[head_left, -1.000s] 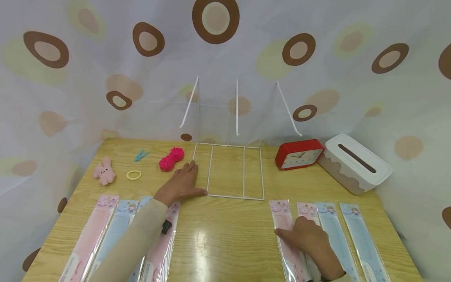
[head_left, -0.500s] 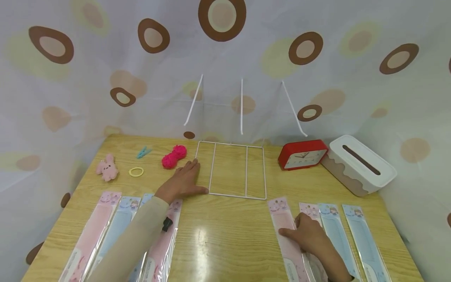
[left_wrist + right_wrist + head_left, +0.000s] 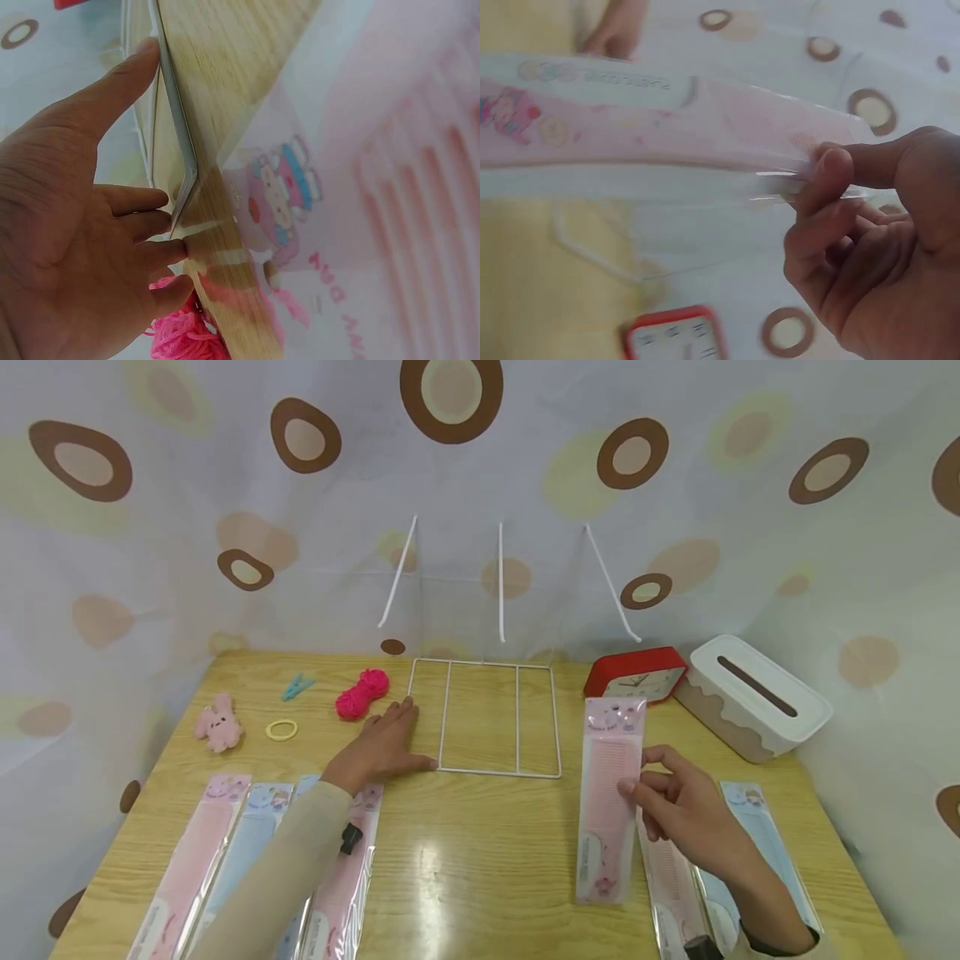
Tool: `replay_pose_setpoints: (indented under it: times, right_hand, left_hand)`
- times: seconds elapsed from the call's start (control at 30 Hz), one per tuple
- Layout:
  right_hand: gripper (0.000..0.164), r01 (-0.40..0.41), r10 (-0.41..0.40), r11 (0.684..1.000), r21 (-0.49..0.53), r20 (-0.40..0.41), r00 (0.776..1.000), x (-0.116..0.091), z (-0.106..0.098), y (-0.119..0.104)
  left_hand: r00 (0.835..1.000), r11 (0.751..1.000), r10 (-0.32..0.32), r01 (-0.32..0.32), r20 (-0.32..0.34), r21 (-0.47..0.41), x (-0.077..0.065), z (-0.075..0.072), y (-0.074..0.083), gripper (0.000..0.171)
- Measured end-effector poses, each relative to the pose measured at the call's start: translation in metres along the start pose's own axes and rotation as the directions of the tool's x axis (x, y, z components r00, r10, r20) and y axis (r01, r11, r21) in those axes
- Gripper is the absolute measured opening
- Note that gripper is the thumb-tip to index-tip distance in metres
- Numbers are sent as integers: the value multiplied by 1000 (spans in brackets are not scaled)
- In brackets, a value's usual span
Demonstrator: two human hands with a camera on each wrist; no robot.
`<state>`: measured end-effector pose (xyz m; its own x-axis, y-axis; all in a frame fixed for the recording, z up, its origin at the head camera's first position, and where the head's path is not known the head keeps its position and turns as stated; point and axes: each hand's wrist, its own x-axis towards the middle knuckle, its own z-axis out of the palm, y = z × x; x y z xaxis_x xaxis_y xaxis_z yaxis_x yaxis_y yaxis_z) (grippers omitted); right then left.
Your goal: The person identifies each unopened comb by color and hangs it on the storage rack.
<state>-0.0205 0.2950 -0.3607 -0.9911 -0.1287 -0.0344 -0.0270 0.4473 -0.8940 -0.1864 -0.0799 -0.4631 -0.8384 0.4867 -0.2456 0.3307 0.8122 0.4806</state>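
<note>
My right hand (image 3: 682, 802) pinches the right edge of a pink comb in a clear plastic sleeve (image 3: 609, 785), raised above the table and nearly upright in the head view. The right wrist view shows thumb and fingers gripping the end of that sleeve (image 3: 660, 139). With fingers spread, my left hand (image 3: 378, 747) lies at the left side of a white wire display rack (image 3: 517, 718); thumb and fingertips touch its base frame. In the left wrist view, a wire corner (image 3: 184, 142) runs by the fingertips. Three prongs stick out from the rack's upper part.
Packaged combs lie at right, pink (image 3: 671, 877) and blue (image 3: 772, 843), and several more (image 3: 202, 852) lie at left. A red clock (image 3: 645, 685) and a tissue box (image 3: 757, 693) stand back right. Pink yarn (image 3: 362, 694), a blue clip (image 3: 297, 686), a yellow band (image 3: 281, 730) and a plush toy (image 3: 220, 724) sit left.
My right hand has taken hold of the left pink comb pack of the right group and lifted it off the table, turning it upright. My left hand stays at the rack.
</note>
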Motion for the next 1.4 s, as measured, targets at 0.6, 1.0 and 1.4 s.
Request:
replay_pose_setpoints:
  times: [0.6,1.0,1.4]
  right_hand:
    - [30,176,-183,983,-54,-204,962,32,-9,-39]
    - [34,94,-108,992,-90,-167,980,108,-23,-26]
    - [37,64,-67,997,-32,-97,993,185,-37,-21]
  left_hand:
    - [1000,1000,1,-1,-7,-24,-1,-1,0,102]
    - [1000,1000,-1,1,-3,-3,-1,-3,1,102]
    - [1000,1000,11,-10,-16,29,3,0,-4,101]
